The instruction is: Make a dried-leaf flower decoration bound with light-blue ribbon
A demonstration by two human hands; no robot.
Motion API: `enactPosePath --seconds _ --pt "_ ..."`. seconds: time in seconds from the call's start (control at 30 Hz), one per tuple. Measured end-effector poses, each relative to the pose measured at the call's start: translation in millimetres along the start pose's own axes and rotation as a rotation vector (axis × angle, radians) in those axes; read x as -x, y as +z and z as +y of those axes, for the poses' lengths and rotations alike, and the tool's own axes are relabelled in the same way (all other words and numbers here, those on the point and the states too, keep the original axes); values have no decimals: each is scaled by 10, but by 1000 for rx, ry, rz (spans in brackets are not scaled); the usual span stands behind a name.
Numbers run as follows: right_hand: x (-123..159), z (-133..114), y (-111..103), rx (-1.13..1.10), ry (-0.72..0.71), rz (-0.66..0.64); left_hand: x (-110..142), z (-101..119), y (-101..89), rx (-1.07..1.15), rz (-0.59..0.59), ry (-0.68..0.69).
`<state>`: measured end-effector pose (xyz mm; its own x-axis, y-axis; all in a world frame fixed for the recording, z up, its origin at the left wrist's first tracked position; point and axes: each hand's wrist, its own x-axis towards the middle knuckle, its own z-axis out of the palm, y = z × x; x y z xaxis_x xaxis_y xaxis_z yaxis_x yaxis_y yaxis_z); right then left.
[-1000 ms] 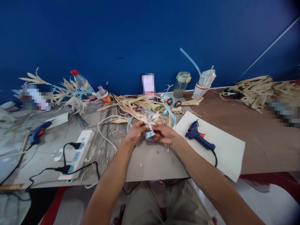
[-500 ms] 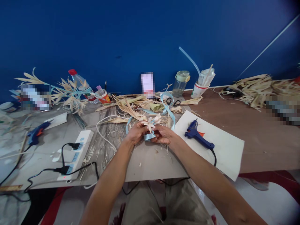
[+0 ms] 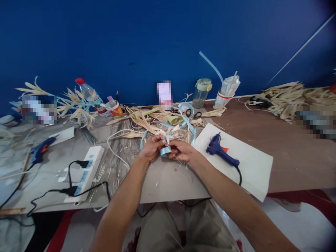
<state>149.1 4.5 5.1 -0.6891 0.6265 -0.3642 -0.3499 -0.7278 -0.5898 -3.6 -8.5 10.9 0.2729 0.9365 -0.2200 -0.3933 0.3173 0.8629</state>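
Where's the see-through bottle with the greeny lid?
In the head view, the bottle stands right of centre at the back of the table, near the blue wall, just left of the red-and-white cup.

This looks like a handicraft workshop: two blue plastic glue guns with orange triggers (image 3: 223, 154) lie at a long brown-and-grey worktable (image 3: 294, 168), along with a white rectangular power strip (image 3: 85, 171), thin silvery wires (image 3: 119, 161), flat light-blue ribbon (image 3: 165, 151) and heaped straw-coloured dried leaf strips (image 3: 291, 98).
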Motion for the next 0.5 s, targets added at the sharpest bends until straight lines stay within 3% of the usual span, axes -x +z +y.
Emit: enactPosePath --seconds 0.23,0.5 --pt "18 -67 -5 -31 98 -47 -1 20 -27 12 -2 41" --pt "39 -55 -14 -70 65 -68 -40 -30 -72 40 45 44"
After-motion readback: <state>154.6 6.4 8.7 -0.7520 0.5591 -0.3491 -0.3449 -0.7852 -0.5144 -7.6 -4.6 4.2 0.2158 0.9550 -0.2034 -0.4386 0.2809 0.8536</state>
